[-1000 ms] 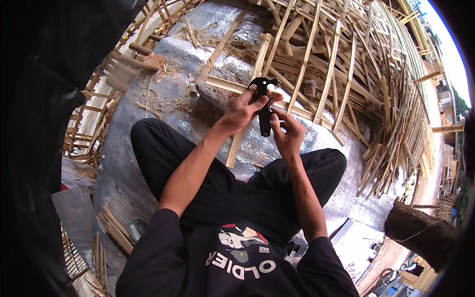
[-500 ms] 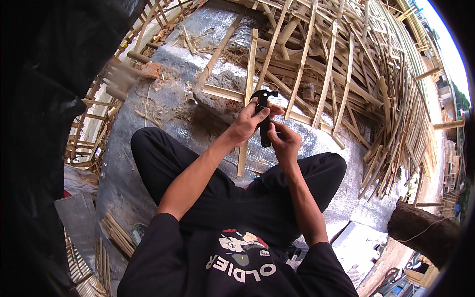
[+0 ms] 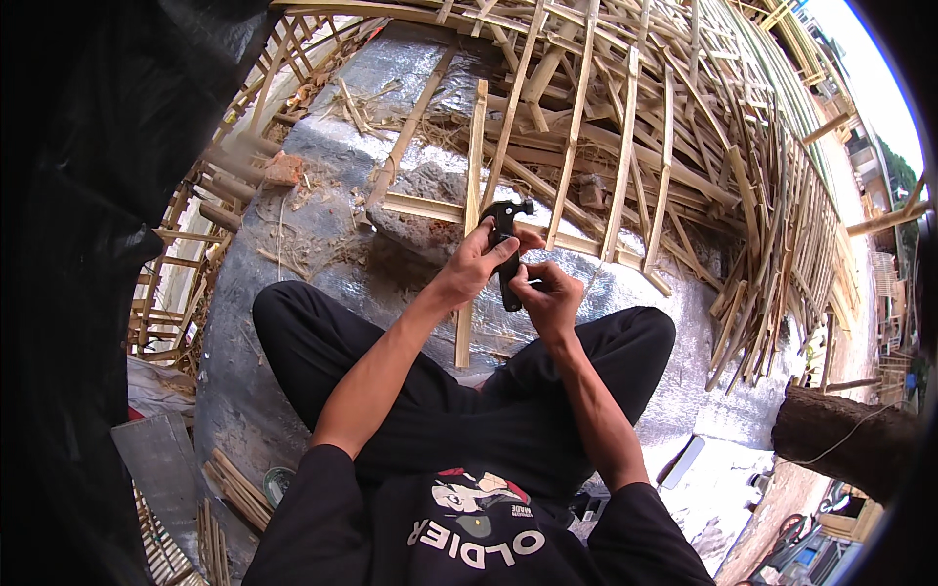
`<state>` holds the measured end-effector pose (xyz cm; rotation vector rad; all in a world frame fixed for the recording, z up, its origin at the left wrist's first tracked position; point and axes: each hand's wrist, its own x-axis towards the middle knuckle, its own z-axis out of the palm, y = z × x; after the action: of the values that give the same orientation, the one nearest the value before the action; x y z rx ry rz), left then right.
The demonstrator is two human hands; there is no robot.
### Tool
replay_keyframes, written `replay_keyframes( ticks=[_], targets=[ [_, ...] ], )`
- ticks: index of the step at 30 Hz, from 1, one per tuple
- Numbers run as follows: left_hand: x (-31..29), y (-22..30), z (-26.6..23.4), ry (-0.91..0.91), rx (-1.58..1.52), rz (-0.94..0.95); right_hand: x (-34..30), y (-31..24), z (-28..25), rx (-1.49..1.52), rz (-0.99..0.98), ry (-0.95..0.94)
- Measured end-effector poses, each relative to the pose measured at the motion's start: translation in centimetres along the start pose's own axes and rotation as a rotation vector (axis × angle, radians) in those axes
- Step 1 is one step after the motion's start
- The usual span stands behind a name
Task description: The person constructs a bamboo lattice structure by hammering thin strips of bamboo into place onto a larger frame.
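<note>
My left hand (image 3: 467, 273) is closed around a black claw hammer (image 3: 505, 232), its head up and its handle pointing down toward my lap. Beside the handle, my right hand (image 3: 553, 298) has its thumb and fingertips pinched together; whatever they hold is too small to make out. Both hands are over a frame of split bamboo slats. One upright bamboo slat (image 3: 463, 337) runs behind my left hand toward my crossed legs. A bamboo crosspiece (image 3: 422, 206) passes behind the hammer, with its left part over a rough grey stone (image 3: 430, 184).
Loose bamboo strips (image 3: 762, 264) lie heaped at the right and far side. A brick piece (image 3: 284, 170) sits on the silvery sheet (image 3: 322, 146) at left. At lower right is a thick log (image 3: 840, 435), at lower left a grey board (image 3: 161, 459).
The whole scene has shifted slightly down and left in the picture, hands and bamboo together. My left hand still grips the hammer, and my right hand remains pinched beside its handle.
</note>
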<state>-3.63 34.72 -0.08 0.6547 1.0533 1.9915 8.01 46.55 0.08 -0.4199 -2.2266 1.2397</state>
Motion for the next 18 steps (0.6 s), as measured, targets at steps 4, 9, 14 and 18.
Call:
replay_keyframes(
  ticks=[4,9,14,18],
  targets=[
    [0.0,0.1,-0.2,-0.031,0.025,0.009,-0.3,0.4,0.3,0.072,0.06,0.007],
    [-0.3,0.5,-0.1,-0.033,0.033,-0.01,-0.6,0.3,0.2,0.113,0.108,-0.027],
    [-0.2,0.2,-0.1,-0.051,0.038,-0.007,-0.6,0.5,0.3,0.093,0.101,-0.016],
    [-0.5,1.1,0.7,-0.006,0.019,-0.011,-0.3,0.0,0.0,0.087,0.08,-0.014]
  ],
)
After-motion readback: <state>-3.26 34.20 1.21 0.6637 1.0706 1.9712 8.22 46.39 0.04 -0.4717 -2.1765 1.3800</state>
